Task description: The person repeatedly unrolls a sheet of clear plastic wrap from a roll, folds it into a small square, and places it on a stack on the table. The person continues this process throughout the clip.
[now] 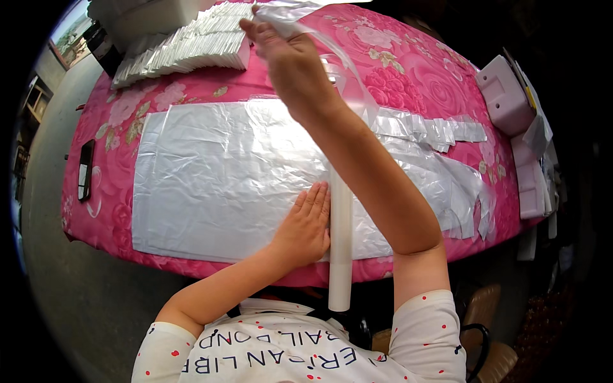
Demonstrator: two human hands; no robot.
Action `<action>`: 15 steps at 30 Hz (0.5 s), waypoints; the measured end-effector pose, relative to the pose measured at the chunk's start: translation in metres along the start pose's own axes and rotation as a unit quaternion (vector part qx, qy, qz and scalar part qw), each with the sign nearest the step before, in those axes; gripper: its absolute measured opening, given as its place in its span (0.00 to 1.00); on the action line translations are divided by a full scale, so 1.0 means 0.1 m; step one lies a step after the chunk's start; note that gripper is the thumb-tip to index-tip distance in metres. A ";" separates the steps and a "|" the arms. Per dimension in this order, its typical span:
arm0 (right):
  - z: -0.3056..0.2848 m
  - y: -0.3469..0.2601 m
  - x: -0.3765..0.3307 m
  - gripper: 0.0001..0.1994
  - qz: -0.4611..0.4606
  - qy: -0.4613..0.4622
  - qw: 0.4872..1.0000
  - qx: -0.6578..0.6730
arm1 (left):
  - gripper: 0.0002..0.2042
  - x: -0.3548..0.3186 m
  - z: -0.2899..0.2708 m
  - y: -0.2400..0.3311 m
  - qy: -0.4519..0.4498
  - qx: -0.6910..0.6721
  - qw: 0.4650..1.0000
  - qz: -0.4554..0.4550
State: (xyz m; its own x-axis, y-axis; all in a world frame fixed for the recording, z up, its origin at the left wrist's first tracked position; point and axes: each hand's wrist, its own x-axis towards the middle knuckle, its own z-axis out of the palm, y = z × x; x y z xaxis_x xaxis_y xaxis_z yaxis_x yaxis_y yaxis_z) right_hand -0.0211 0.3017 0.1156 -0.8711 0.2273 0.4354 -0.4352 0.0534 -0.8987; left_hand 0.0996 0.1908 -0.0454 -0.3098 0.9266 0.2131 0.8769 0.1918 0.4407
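A stack of flat, shiny, whitish plastic bags lies across the table in front of me. My left hand rests palm down on it, fingers stretched out, its edge against a white tube. This tube lies crosswise over the stack, and its near end juts past the table edge; my right forearm hides part of it. Reaching to the far side, my right hand has its fingers closed on a clear plastic strip, which trails down to the right. The fingertips are partly blurred.
A pink flowered cloth covers the table. At the far left, a long row of folded white packets stands before a pale bin. A phone lies at the left edge. White foam boxes stand along the right edge.
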 end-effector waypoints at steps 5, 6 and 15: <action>1.19 0.77 -0.44 0.18 0.121 -0.134 0.973 -0.142 | 0.28 -0.02 -0.09 0.04 0.102 -0.110 0.989 0.002; 1.33 1.04 -0.56 0.19 -0.008 -0.106 0.978 -0.181 | 0.28 -0.01 0.04 0.03 0.129 0.051 0.990 0.037; 1.13 0.34 -1.04 0.21 0.056 -0.577 0.784 -0.223 | 0.26 -0.05 0.18 -0.05 0.134 0.069 0.989 0.014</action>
State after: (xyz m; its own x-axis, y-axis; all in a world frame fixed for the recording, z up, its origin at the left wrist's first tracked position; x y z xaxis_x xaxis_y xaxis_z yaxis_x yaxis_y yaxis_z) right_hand 0.0291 0.1703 0.0454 -0.6364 -0.7619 -0.1205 -0.4429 0.4888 -0.7516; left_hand 0.1032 0.1908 -0.0642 -0.3544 0.8169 0.4550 0.9226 0.2262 0.3125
